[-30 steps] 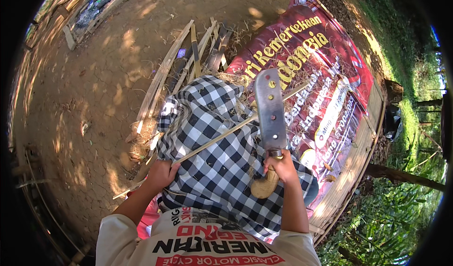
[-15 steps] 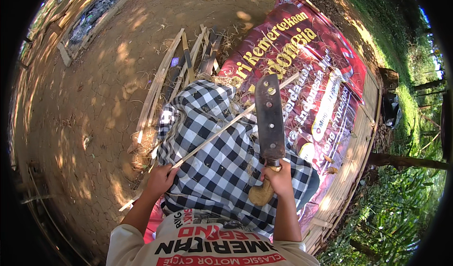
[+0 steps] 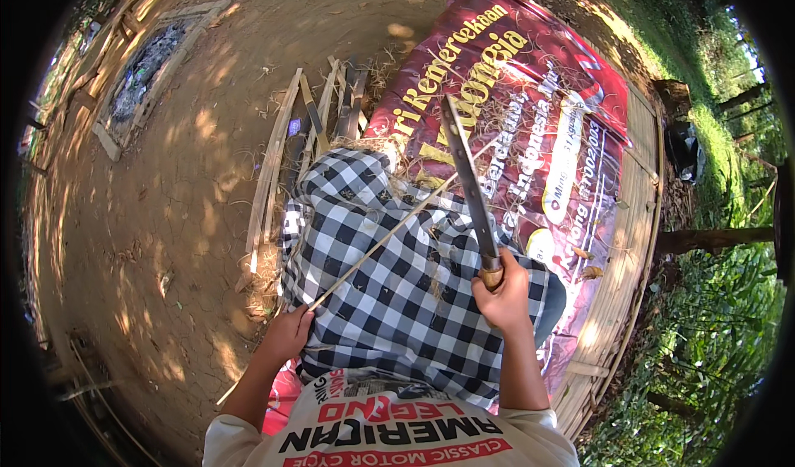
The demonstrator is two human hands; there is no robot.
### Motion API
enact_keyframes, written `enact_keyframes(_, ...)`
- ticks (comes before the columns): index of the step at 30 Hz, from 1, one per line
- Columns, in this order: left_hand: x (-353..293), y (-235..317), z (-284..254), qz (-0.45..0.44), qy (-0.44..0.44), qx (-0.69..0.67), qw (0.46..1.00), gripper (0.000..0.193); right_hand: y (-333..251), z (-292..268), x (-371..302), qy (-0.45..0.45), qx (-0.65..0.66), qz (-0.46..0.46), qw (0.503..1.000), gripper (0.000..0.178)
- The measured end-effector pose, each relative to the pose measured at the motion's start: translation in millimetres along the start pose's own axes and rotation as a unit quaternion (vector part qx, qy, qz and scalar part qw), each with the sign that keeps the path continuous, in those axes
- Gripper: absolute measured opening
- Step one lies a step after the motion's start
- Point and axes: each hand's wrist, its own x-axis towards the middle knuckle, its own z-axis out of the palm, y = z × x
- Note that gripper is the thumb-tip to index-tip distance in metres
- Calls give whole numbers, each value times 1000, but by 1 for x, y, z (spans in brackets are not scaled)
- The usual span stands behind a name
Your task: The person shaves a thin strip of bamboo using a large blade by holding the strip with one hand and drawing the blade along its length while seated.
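My right hand (image 3: 503, 291) is closed round the wooden handle of a machete (image 3: 469, 173). Its dark blade points away from me, turned nearly edge-on. My left hand (image 3: 290, 332) grips a thin bamboo strip (image 3: 377, 247) near its lower part. The strip slants up to the right across my lap, and its far portion passes behind the blade; I cannot tell whether they touch. A short tail of it sticks out below my left hand. Over my legs lies a black-and-white checked cloth (image 3: 373, 276), sprinkled with fine shavings.
Several split bamboo pieces (image 3: 277, 169) lie on the dirt ground left of the cloth. A red printed banner (image 3: 571, 94) covers part of a bamboo platform (image 3: 617, 276) at the right. Curly shavings litter the banner. A framed ash pit (image 3: 149, 69) sits at the far left.
My right hand has turned the machete from its broad side to nearly edge-on and moved slightly right and up. The view has shifted a little. My left hand keeps hold of the strip.
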Motion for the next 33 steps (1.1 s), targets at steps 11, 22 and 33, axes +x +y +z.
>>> enact_keyframes(11, 2, 29, 14, -49, 45, 54, 996, 31, 4, 69, 36, -113, -278, -209, 931, 33)
enact_keyframes(22, 0, 17, 27, -17, 68, 140, 988, 27, 16, 61, 70, -231, -295, -70, 925, 24)
enact_keyframes(33, 7, 29, 24, -16, 73, 136, 988, 30, 26, 26, 94, -217, -379, -98, 894, 24)
